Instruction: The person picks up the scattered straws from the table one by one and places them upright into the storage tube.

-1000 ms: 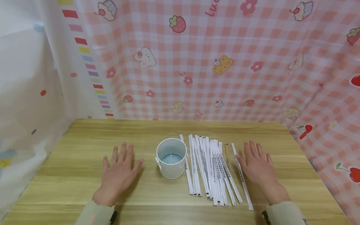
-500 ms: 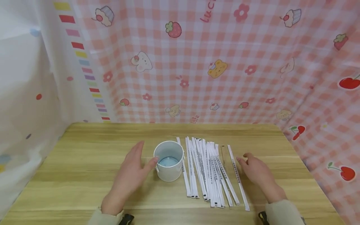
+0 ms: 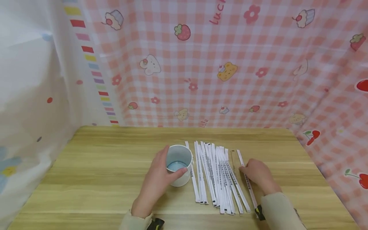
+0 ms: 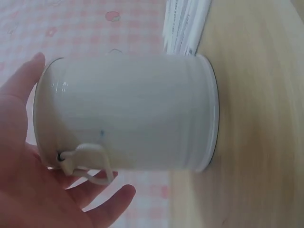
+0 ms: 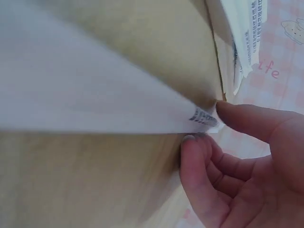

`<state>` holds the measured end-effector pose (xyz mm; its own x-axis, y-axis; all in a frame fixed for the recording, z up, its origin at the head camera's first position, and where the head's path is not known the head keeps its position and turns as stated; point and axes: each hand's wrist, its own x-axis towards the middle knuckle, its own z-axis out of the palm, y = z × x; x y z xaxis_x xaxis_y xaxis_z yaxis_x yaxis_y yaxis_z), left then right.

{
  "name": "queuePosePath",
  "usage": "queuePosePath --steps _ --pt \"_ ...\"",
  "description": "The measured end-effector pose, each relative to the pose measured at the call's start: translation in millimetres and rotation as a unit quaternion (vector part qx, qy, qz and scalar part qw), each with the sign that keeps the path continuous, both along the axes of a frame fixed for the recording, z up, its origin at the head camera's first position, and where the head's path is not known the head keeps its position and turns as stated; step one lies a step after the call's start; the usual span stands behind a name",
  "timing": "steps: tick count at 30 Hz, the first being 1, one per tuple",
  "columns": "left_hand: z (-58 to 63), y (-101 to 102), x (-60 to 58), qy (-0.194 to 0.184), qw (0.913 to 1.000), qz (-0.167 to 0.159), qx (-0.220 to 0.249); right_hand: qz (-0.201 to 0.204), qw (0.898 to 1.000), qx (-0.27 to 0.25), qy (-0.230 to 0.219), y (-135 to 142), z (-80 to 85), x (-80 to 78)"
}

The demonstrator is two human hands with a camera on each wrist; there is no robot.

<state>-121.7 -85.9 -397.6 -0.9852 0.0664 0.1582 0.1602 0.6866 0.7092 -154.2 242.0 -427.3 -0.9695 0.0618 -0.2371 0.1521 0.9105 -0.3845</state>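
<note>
My left hand [image 3: 157, 179] is around the rim end of a small white bucket [image 3: 184, 180], the thumb on its near side and the fingers on its left and far side. In the left wrist view the bucket [image 4: 133, 109] stands upright on the table, its handle loop [image 4: 92, 159] near my fingers. With thumb and fingertips, my right hand [image 3: 258, 174] pinches the rightmost paper-wrapped straw [image 3: 250, 188]. This straw [image 5: 118, 99] lies between the thumb and the curled fingers in the right wrist view.
Several more paper-wrapped straws [image 3: 221, 179] lie side by side right of the bucket, one in a brown wrapper [image 3: 233, 159] among them. They lie on a wooden table [image 3: 86, 179]. A pink checked cloth [image 3: 195, 70] hangs behind the table's far edge.
My left hand has left the tabletop, moved right and closed around the bucket. My right hand has curled from lying flat and now pinches the rightmost straw.
</note>
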Motion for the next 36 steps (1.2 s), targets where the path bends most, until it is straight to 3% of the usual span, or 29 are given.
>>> queuePosePath --steps 10,17,26,31,36 --pt "-2.6 10 -2.2 -0.009 0.9998 0.018 0.009 -0.004 1.000 0.029 0.004 -8 -1.1 -3.1" --pt "0.0 10 1.2 -0.013 0.9998 0.006 -0.014 0.004 0.998 0.070 0.008 -12 -1.1 -6.0" --pt "-4.4 10 2.0 -0.011 0.9997 -0.007 -0.019 0.007 0.998 0.064 0.017 -4 8.2 2.3" --pt "-5.4 9 1.4 -0.009 0.9997 -0.004 -0.024 0.003 0.996 0.041 0.079 -8 28.1 7.4" --pt "-4.6 8 1.2 -0.011 0.9997 -0.004 -0.022 0.013 0.981 0.031 0.189 -27 55.5 12.3"
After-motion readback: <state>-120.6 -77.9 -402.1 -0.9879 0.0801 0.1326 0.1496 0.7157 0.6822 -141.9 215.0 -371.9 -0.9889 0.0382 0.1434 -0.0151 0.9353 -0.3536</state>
